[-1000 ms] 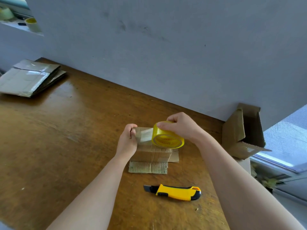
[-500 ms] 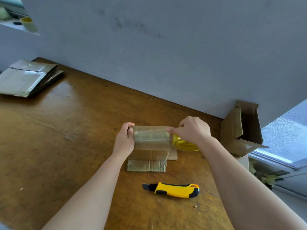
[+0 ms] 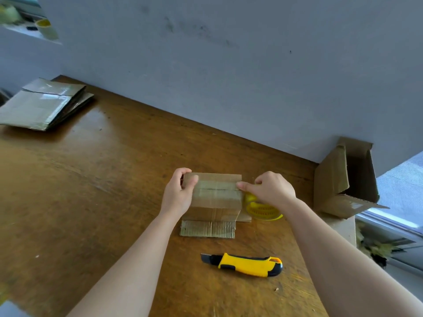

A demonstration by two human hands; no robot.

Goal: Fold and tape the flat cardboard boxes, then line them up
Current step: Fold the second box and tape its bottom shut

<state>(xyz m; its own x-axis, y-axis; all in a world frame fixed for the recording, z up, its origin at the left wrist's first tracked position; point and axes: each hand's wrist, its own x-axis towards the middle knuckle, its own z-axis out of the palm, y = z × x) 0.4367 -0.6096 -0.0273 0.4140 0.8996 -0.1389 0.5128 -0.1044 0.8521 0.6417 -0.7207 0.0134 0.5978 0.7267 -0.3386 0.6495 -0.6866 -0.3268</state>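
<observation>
A small cardboard box (image 3: pixel 216 197) stands on the wooden table (image 3: pixel 91 202), its lower flaps spread flat toward me. Clear tape lies across the closed top seam. My left hand (image 3: pixel 179 192) grips the box's left end, thumb on the tape. My right hand (image 3: pixel 271 191) holds the yellow tape roll (image 3: pixel 261 208) down at the box's right side, forefinger pressing the tape at the top right edge. A stack of flat cardboard boxes (image 3: pixel 43 105) lies at the table's far left.
A yellow and black utility knife (image 3: pixel 245 264) lies on the table near me, blade end to the left. An open cardboard box (image 3: pixel 343 179) stands at the table's right edge against the grey wall. A window is beyond it.
My right hand has pulled the tape roll rightward across the box top and down past its right edge. The tape now covers the seam. My left hand has stayed at the left end.
</observation>
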